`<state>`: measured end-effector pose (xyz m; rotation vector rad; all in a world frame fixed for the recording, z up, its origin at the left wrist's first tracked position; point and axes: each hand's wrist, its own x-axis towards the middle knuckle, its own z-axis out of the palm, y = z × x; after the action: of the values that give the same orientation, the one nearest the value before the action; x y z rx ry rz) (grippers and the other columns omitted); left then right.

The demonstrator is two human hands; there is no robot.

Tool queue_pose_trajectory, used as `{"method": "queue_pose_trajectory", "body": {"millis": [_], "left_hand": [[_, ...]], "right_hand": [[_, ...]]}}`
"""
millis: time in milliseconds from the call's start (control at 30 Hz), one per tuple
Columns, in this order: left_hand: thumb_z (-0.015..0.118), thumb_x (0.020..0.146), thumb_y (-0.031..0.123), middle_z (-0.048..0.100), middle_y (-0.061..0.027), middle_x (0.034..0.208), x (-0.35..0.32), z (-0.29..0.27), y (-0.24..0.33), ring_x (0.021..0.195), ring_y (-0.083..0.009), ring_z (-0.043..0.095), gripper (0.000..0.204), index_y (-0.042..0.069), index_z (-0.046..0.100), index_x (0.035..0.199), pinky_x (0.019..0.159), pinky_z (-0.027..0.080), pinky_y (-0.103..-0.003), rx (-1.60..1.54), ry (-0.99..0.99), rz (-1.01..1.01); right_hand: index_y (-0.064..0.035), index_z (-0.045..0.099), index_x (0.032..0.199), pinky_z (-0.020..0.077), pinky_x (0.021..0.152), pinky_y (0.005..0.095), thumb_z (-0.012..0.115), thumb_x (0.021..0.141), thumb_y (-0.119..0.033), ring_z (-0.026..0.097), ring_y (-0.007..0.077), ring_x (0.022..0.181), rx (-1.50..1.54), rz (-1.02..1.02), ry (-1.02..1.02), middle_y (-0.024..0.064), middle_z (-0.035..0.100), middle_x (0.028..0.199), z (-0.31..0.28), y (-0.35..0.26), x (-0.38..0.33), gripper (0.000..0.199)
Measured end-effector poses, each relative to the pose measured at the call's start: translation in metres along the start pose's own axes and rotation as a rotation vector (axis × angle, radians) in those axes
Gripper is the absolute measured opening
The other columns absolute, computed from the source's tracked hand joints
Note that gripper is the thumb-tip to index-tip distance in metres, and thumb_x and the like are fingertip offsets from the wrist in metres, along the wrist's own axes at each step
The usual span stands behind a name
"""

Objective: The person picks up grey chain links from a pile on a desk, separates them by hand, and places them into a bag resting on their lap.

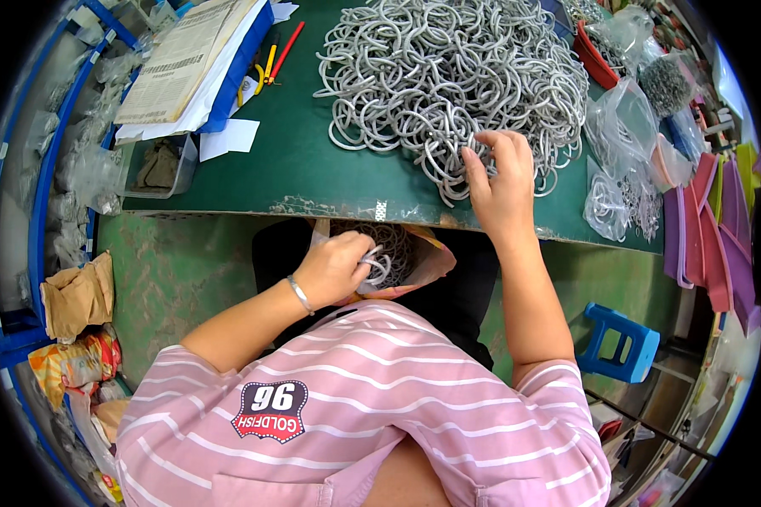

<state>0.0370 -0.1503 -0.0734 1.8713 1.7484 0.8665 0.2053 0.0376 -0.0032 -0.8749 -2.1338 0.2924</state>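
Note:
A big heap of grey metal rings (pixel 448 76) covers the middle of the green table (pixel 287 160). At the heap's near edge is my right hand (pixel 506 173), its thumb and fingers apart beside the rings; nothing shows in its grasp. Below the table edge, an open sack (pixel 435 266) with more rings inside sits at my lap. My left hand (pixel 334 264), a silver bangle on its wrist, is closed around a few metal rings (pixel 380 269) over the sack's mouth. Its fingertips are partly hidden, and I cannot tell how many rings it holds.
Papers (pixel 186 63) with a blue tray, a clear plastic box (pixel 165 169) and red and yellow hand tools (pixel 275 59) lie at left. Clear bags (pixel 621 127) and a red bin (pixel 594 55) stand at right. A blue stool (pixel 621 342) is on the floor.

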Motion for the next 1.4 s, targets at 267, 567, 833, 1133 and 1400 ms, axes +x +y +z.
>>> {"method": "queue_pose_trajectory", "body": {"millis": [267,567,833,1133,1400], "left_hand": [[0.061,0.075,0.006,0.062,-0.017,0.091,0.024,0.008,0.002,0.081,-0.0338,0.061,0.021,0.003,0.062,0.096,0.071,0.05,-0.04,-0.231,-0.147,-0.051],[0.064,0.076,0.01,0.056,-0.0134,0.085,0.169,-0.048,-0.01,0.083,-0.0329,0.056,0.013,0.003,0.057,0.085,0.073,0.047,-0.042,0.417,0.489,0.135],[0.059,0.08,0.005,0.054,-0.0161,0.081,0.164,-0.052,0.002,0.078,-0.0365,0.055,0.011,0.001,0.049,0.081,0.069,0.045,-0.043,0.172,0.358,0.079],[0.058,0.084,0.005,0.062,-0.0135,0.073,0.169,-0.065,0.016,0.066,-0.0243,0.062,0.009,-0.001,0.052,0.087,0.062,0.048,-0.036,-0.018,0.375,-0.075],[0.055,0.086,0.006,0.064,-0.0155,0.072,0.196,-0.066,0.009,0.067,-0.0286,0.064,0.009,-0.002,0.06,0.086,0.064,0.049,-0.037,0.053,0.257,-0.008]], "right_hand": [[-0.007,0.064,0.085,0.0371,0.079,0.0409,0.076,0.07,-0.032,0.052,0.028,0.089,-0.18,-0.061,-0.138,0.0088,0.057,0.093,0.015,0.003,0.021,0.032],[-0.0056,0.064,0.082,0.0392,0.075,0.0452,0.065,0.08,-0.024,0.057,0.0292,0.09,-0.368,-0.123,-0.153,0.0085,0.059,0.096,0.038,0.017,0.073,0.018],[-0.0079,0.06,0.077,0.0416,0.073,0.0404,0.071,0.07,-0.014,0.058,0.022,0.083,-0.225,-0.598,-0.273,0.003,0.06,0.081,-0.008,0.019,0.071,0.015],[-0.0085,0.061,0.074,0.0474,0.058,0.0396,0.064,0.075,-0.012,0.061,0.0305,0.064,-0.044,-0.41,-0.162,0.0111,0.06,0.07,0.007,0.007,0.098,0.005],[-0.0094,0.064,0.082,0.0483,0.061,0.0442,0.062,0.072,-0.007,0.063,0.031,0.076,-0.461,-0.567,-0.556,0.0105,0.064,0.076,0.008,0.015,0.128,0.011]]}}
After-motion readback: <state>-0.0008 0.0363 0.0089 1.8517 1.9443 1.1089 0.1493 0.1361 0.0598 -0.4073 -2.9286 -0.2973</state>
